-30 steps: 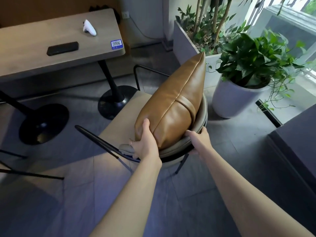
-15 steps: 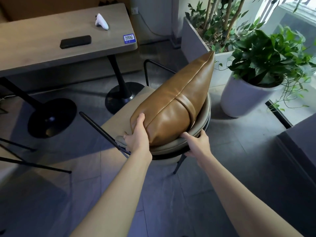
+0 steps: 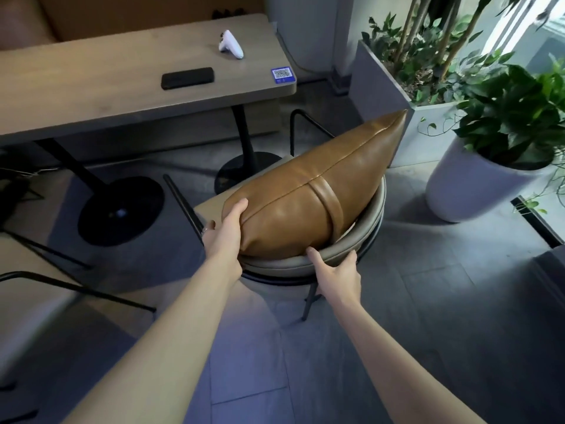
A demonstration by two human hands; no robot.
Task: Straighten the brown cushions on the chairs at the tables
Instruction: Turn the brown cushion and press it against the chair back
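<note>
The left hand clasps the near left corner of the cushion, thumb laid over the top seam, a ring on one finger; the right hand grips the chair by its padded backrest rim, thumb touching the cushion's lower edge. The cushion is tan-brown smooth leather, plump, glossy where light falls, with one seam running its length and a leather strap wrapped across it; it stands on edge on the seat, leaning against the curved backrest, its far corner pointing up toward the planter. Beyond the chair stands a table; on it lie a black phone, a white controller and a blue sticker with a QR code, its small writing unreadable. A white pot of leafy plants stands right of the chair.
</note>
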